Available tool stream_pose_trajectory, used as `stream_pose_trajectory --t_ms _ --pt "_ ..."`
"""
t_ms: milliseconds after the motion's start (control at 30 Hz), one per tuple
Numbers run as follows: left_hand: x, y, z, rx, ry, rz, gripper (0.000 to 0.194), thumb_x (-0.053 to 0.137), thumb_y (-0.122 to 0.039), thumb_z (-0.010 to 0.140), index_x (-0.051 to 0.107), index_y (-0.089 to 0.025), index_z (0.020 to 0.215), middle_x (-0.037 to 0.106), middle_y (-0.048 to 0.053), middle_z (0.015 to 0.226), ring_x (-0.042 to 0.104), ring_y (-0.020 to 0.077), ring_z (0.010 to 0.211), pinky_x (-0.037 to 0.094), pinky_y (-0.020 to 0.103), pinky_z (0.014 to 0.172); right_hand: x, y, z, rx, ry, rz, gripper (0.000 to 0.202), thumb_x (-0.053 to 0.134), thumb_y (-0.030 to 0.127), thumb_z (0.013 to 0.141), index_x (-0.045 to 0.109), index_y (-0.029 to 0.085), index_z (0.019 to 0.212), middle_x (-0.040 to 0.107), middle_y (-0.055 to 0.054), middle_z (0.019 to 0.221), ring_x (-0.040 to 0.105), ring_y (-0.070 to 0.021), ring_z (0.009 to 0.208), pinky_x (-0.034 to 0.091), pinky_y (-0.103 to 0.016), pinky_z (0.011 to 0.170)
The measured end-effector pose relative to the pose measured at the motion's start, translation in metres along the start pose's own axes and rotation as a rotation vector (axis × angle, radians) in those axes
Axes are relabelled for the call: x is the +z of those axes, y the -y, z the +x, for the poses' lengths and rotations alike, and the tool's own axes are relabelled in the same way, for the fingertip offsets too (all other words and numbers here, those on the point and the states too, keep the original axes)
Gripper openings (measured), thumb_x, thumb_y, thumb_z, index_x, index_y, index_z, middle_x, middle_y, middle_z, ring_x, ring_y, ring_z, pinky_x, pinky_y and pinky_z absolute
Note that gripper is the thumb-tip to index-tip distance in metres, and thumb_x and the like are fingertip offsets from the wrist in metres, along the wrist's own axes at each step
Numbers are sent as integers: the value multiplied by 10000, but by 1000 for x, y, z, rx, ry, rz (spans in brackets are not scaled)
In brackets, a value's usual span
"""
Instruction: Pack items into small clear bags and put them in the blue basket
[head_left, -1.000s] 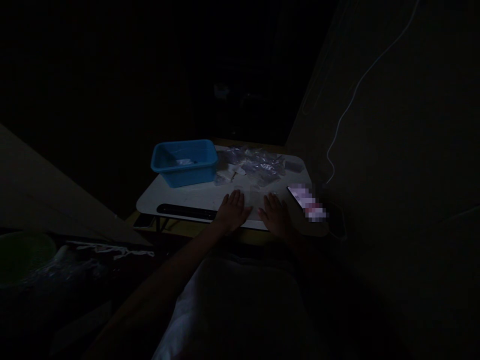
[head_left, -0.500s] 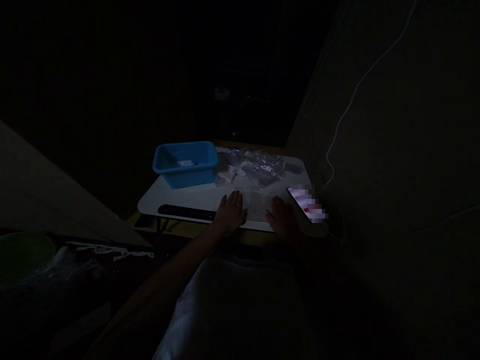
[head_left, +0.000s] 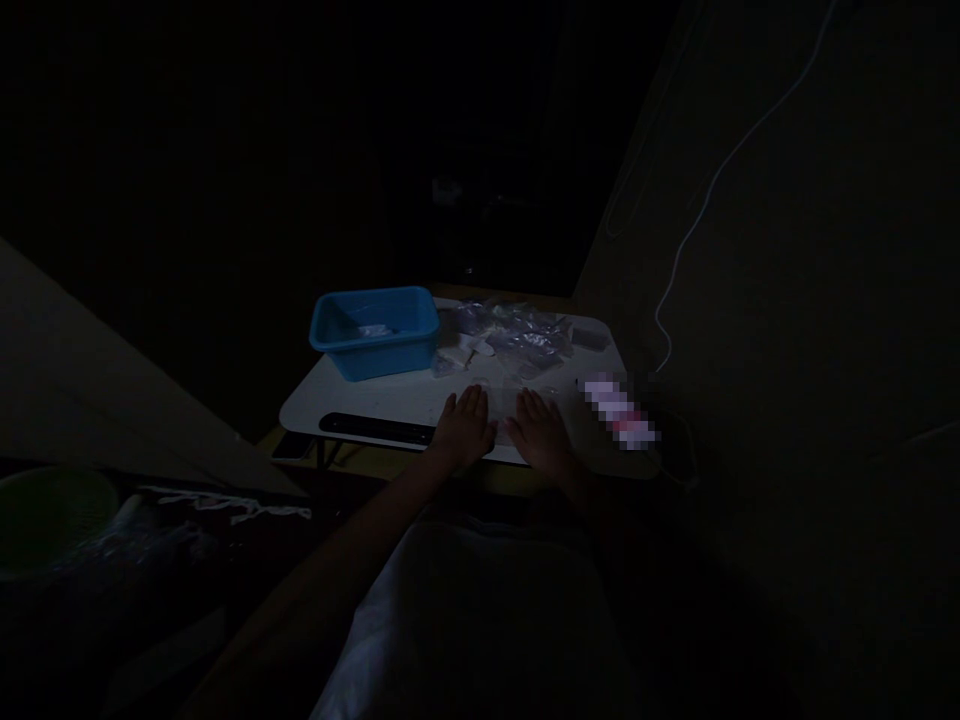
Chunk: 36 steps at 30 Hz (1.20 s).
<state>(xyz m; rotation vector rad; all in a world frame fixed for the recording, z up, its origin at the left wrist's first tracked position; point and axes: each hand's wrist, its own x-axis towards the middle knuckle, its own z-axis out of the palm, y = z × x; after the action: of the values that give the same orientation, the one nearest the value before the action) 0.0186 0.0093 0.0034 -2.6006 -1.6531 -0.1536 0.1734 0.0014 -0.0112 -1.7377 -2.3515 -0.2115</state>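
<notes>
In dim light, a thin clear plastic sheet or bag (head_left: pixel 504 400) lies flat near the front edge of a small white table (head_left: pixel 300 400). My left hand (head_left: pixel 463 425) rests palm down at its left side, fingers extended. On its right side lies my right hand (head_left: pixel 538 430), also flat with the fingers stretched forward. Neither hand grips anything. Crumpled clear plastic bags (head_left: pixel 521 335) are heaped beyond the hands. Beside them, to the left, sits a small pale packet (head_left: pixel 452 357).
A blue basin (head_left: pixel 375 350) with something white inside stands at the table's back left. A lit phone (head_left: pixel 619 412) lies at the right edge. A dark slot (head_left: pixel 375 428) runs along the front. A white cable (head_left: pixel 701 205) hangs at the right.
My right hand has moved left over the plastic, closer to my left hand. My left hand stays in nearly the same place. The view has shifted slightly.
</notes>
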Motion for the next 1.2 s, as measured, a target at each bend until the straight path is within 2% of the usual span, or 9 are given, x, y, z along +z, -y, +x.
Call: stream_pose_trajectory --t_ms 233,500,633,700,767,833,900,1000,1200 --pt "2 0 1 3 -2 -12 564 207 -360 882 287 -32 1334 251 170 1409 206 250 1312 192 430 1046 3 -27 -13 79 -51 -58 539 277 401 886 395 48 1276 370 -197 1350 315 -281 1259 253 -477 992" --pt "1 18 0 -111 -3 -3 513 200 -324 884 307 -105 1335 267 125 1415 223 230 1309 211 446 1032 2 -27 -14 85 -53 -43 538 268 411 884 396 69 1278 373 -186 1352 320 -276 1254 249 -482 990" --pt "-11 23 -1 -178 -21 44 505 276 -272 859 339 -47 1308 312 178 1385 256 279 1291 233 489 1013 2 -26 -15 90 -60 -47 544 268 417 883 407 61 1269 372 -186 1353 319 -274 1255 244 -470 996" --pt "-16 14 3 -121 -75 51 508 316 -232 843 338 -8 1298 341 205 1361 271 286 1282 224 469 1027 2 -26 -14 93 -60 -48 548 270 418 883 403 53 1270 370 -190 1353 318 -273 1257 247 -472 995" --pt "-16 -3 9 66 -95 14 491 319 -181 838 336 -21 1302 367 176 1355 291 252 1277 234 397 1040 3 -25 -14 100 -60 -48 551 260 417 886 398 52 1274 370 -192 1352 320 -273 1256 247 -475 995" --pt "-11 -21 15 229 -51 -50 444 307 -159 846 392 -43 1266 412 148 1332 340 203 1254 259 329 1034 3 -25 -14 102 -64 -45 552 241 412 890 393 51 1279 371 -191 1352 320 -271 1257 244 -475 998" --pt "-4 -33 20 273 -16 -98 422 289 -152 857 412 -40 1245 424 152 1321 356 179 1244 279 305 1023 2 -25 -15 101 -63 -40 553 229 408 893 390 49 1281 374 -188 1350 318 -271 1258 241 -478 999" --pt "4 -36 20 215 -11 -99 445 259 -220 883 377 -49 1277 362 150 1364 311 198 1271 257 349 1037 0 -24 -16 103 -54 -33 559 231 409 892 389 40 1281 373 -188 1351 316 -274 1258 242 -477 1000" --pt "4 -12 7 52 1 -27 625 204 -454 882 281 -29 1335 251 165 1412 205 249 1313 193 413 1056 1 -24 -17 103 -63 -36 559 245 406 891 383 32 1282 356 -187 1361 312 -275 1260 242 -474 1002"
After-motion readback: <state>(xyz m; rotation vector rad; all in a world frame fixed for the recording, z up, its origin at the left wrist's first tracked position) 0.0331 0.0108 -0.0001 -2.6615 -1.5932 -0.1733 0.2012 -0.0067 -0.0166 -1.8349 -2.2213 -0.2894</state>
